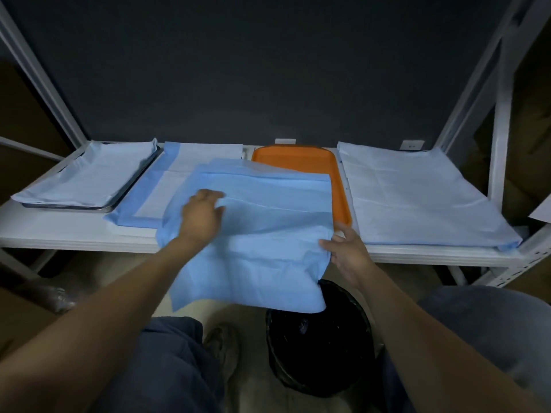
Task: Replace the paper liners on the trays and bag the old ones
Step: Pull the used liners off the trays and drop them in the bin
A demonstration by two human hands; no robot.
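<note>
The blue liner sheet (268, 222) covers most of what lies behind it. It hides the left side and near end of the orange tray (298, 159), of which only the far end and the right rim show. It also hides the right part of a white liner with a blue border (143, 192); whether a tray sits under that one cannot be told. The sheet's near half hangs off the front of the white shelf (59, 234) and covers the far rim of a black bin (322, 353) on the floor below. The bin's inside is too dark to read.

The left hand (200, 217) lies on top of the sheet with its fingers bent down into the paper; it is seen from the back, so whether it pinches a fold cannot be told. The right hand (347, 251) holds the sheet's right edge between thumb and fingers, just beside the orange tray's near corner.

Two trays are visible: the orange one and a metal tray (74, 206) at the left end, where only the near and right rims show under its pale liner (86, 177). At the right end is a stack of pale liners (417, 198), and its layers are too close to count. There is one bin. A shoe (222, 344) shows beside it.
</note>
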